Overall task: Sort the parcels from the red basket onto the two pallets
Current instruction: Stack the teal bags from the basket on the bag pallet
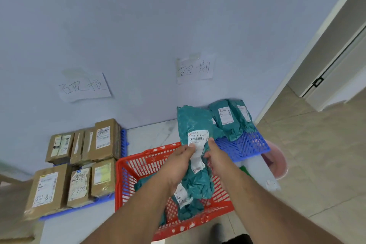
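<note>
Both hands, left hand [179, 161] and right hand [214, 156], pinch a crinkled teal plastic mailer bag [195, 125] at its white label, lifted above the red plastic lattice basket [126, 180]. Several stiff brown cardboard boxes [50, 185] fill the left blue grid pallet [65, 212]; soft teal bags [230, 118] lie on the right blue pallet [247, 145]. At least two teal bags [187, 204] remain in the basket, so sorting seems well advanced.

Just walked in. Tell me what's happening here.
A person is sorting parcels. Both hands, left hand and right hand, hold a teal bag parcel up over the red basket, label facing them. More teal bags lie in the basket. The left blue pallet carries cardboard boxes; the right blue pallet carries teal bags.
</note>
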Demonstrator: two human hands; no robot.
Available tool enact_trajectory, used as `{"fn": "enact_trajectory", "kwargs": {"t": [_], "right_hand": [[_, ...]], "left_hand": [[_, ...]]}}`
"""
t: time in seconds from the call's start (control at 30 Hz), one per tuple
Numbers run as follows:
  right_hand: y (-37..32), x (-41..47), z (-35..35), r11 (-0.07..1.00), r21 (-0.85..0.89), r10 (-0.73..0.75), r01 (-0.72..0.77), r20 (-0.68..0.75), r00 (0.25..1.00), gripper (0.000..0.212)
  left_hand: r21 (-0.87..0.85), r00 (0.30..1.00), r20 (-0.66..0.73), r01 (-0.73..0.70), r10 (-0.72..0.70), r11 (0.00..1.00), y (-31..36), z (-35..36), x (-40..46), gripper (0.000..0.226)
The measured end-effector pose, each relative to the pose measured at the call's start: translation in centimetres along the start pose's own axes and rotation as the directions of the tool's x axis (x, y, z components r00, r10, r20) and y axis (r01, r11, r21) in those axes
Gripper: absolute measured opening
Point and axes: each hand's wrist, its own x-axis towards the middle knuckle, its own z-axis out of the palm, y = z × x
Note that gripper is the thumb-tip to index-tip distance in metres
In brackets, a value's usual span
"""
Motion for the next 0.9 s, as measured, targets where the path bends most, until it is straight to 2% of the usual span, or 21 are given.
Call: {"fn": "enact_trajectory", "kwargs": {"t": [0.2,0.4,0.67,0.9], "right_hand": [[-0.1,3.6,-2.3,0.989,0.145,-0.012,0.016,-0.029,1.000,0.099],[-2.8,7.5,-5.9,0.990,0.140,-0.001,0.002,-0.007,1.000,0.077],[-5.6,17.0,-12.5,0.991,0.100,0.091,-0.093,0.027,0.995,0.079],[-5.5,24.1,-15.9,0.982,0.032,0.187,-0.189,0.048,0.981,0.079]], "left_hand": [[-0.072,0.999,0.046,-0.023,0.026,0.997,2.3,3.0,2.5,0.032],[-0.075,0.999,0.031,0.035,-0.033,0.997,2.9,7.3,8.9,0.040],[-0.093,0.989,-0.052,0.134,-0.139,0.987,2.4,14.0,18.7,0.024],[-0.146,0.961,-0.119,0.231,-0.248,0.962,-0.4,18.1,24.9,0.033]]}}
